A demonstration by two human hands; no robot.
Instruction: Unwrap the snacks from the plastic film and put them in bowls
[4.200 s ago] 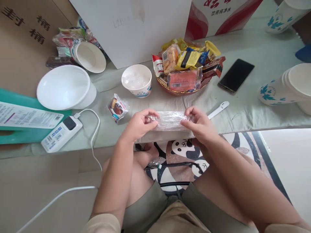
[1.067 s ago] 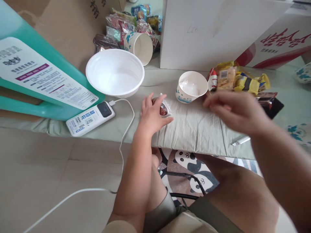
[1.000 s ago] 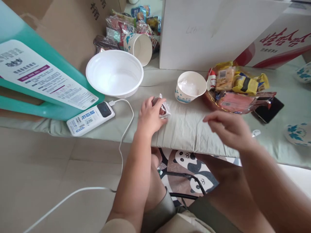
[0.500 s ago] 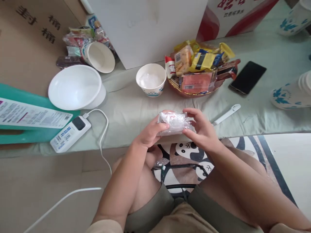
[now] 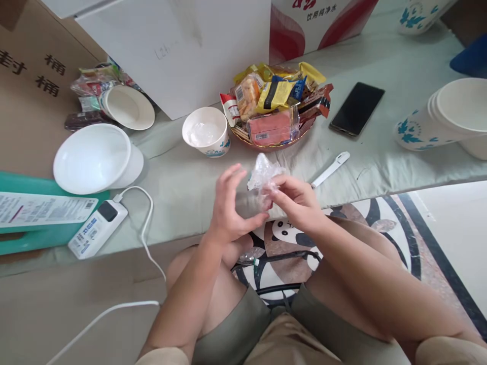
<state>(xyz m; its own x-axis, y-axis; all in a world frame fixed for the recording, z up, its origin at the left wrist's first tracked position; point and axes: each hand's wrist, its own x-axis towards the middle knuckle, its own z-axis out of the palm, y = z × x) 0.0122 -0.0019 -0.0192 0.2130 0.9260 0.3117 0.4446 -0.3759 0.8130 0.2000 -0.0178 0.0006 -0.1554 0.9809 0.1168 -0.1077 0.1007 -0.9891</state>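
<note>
My right hand (image 5: 299, 200) pinches a crumpled piece of clear plastic wrap (image 5: 264, 172) between thumb and fingers, just above the table's front edge. A small reddish spot shows low in the wrap; what it is I cannot make out. To its left, my left hand (image 5: 230, 210) is open and curved, fingers raised and thumb pointing toward the wrap. A greyish, see-through patch lies between that hand and the wrap, too blurred to name. Beyond the hands stand a paper bowl (image 5: 205, 133) with something clear inside and a gold-rimmed dish (image 5: 279, 147) heaped with packaged snacks (image 5: 276, 99).
A white cutter-like tool (image 5: 331, 170) and a black phone (image 5: 356, 109) lie to the right, near stacked paper cups (image 5: 422, 124). On the left are a white tub (image 5: 95, 159), a tipped paper bowl (image 5: 131, 109), and a power bank (image 5: 98, 229) with a white cable (image 5: 146, 223).
My left hand has let go of the wrapped packet and opened to the left. The wrap, smooth and boxy before, is now bunched up in my right hand. The view has shifted right.
</note>
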